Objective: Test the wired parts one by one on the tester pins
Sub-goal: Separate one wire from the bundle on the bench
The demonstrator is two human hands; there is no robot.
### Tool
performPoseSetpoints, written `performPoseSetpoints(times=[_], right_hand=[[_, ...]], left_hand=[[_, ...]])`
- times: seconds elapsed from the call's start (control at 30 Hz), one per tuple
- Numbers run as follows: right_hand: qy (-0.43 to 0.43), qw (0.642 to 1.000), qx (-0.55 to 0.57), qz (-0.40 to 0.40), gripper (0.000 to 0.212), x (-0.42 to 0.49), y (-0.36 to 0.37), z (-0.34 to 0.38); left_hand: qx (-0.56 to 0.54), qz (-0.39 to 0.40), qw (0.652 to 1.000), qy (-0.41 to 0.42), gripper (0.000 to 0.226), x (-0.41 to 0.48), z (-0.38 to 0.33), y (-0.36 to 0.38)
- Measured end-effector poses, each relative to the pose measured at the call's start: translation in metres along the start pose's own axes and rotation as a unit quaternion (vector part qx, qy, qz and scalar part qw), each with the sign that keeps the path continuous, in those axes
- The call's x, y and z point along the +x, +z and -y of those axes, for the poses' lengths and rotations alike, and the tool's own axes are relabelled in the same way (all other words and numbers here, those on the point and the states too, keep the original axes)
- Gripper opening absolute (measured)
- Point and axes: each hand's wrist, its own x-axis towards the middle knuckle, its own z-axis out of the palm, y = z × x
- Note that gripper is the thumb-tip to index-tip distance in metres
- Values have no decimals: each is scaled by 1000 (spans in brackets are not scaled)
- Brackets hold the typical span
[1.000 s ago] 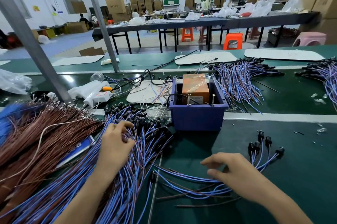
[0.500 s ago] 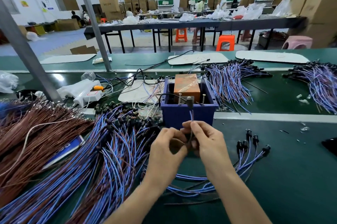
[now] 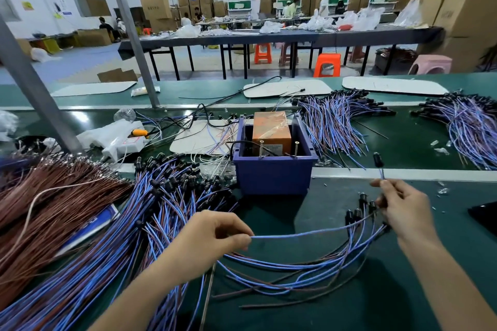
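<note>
The left hand reaches in low from the near edge, knuckles up and fingers curled in, with thumb and forefinger pinching the tail end of one wired part. The right hand is held further out and higher, its forearm slanting in from the lower right, and its fingertips are nipped on the same part's blue lead just under the black head. That head stands upright above the right fingers. The lead sags in a shallow arc from hand to hand, so the part spans the gap between them. The blue tester box lies beyond the left hand and to the left of the right one, apart from both. Its two upright pins stand in front of an orange block. Just under and in front of the right hand lies a small bunch of wired parts, their black heads close to its fingers. A big heap of blue-wired parts spreads to the left of the left hand, with brown wires beyond that. Half a second ago both hands were close together right before the box, holding the black head up at the pins. Now they have parted: the right has swung away to the right with the head, and the left has drawn back with the tail.
</note>
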Motion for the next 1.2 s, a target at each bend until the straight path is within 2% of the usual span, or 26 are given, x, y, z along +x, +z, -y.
performPoseSetpoints(times=[0.07, 0.1, 0.13, 0.2, 0.23, 0.27, 0.33, 0.4, 0.47, 0.5, 0.6, 0.73, 0.83, 1.0, 1.2], right_hand=[[-2, 998, -65, 1, 23, 5, -7, -2], [-14, 990, -137, 13, 23, 6, -6, -2], [-27, 971, -236, 31, 22, 5, -4, -1], [-50, 899, -432, 57, 23, -4, 4, 7], [-58, 871, -485, 50, 25, -12, 10, 13], [-79, 866, -493, 35, 28, -20, 14, 19], [-163, 893, -418, 34, 27, -37, 24, 30], [-176, 943, -253, 126, 18, -58, 38, 45], [-141, 950, -125, 249, 7, -75, 56, 54], [-151, 944, -105, 273, 6, -79, 64, 55], [-205, 943, -116, 235, 22, -82, 80, 50], [-174, 960, -91, 201, 26, -76, 88, 42], [-146, 970, -68, 184, 23, -71, 93, 35], [-100, 989, -44, 101, 15, -61, 99, 22], [-100, 990, -64, 82, 17, -49, 103, 20]], left_hand=[[-46, -23, 999, -9, 11, 2, -2, -6], [-77, -28, 996, -16, 11, 3, -3, -7], [-106, -29, 994, -21, 11, 5, -5, -6], [-156, -33, 987, -32, 11, 9, -9, -2], [-182, -36, 982, -38, 13, 13, -11, 1], [-209, -38, 976, -43, 16, 17, -13, 3], [-257, -41, 964, -50, 19, 26, -18, 7], [-291, -46, 954, -53, 20, 37, -23, 13], [-311, -54, 947, -56, 18, 49, -27, 20], [-321, -57, 944, -57, 17, 54, -29, 24], [-348, -71, 933, -62, 14, 67, -31, 32], [-373, -97, 920, -65, 11, 79, -28, 41], [-372, -108, 920, -68, 9, 86, -24, 45], [-321, -133, 933, -98, 11, 99, -13, 48], [-371, -189, 902, -114, 10, 114, -3, 42]])
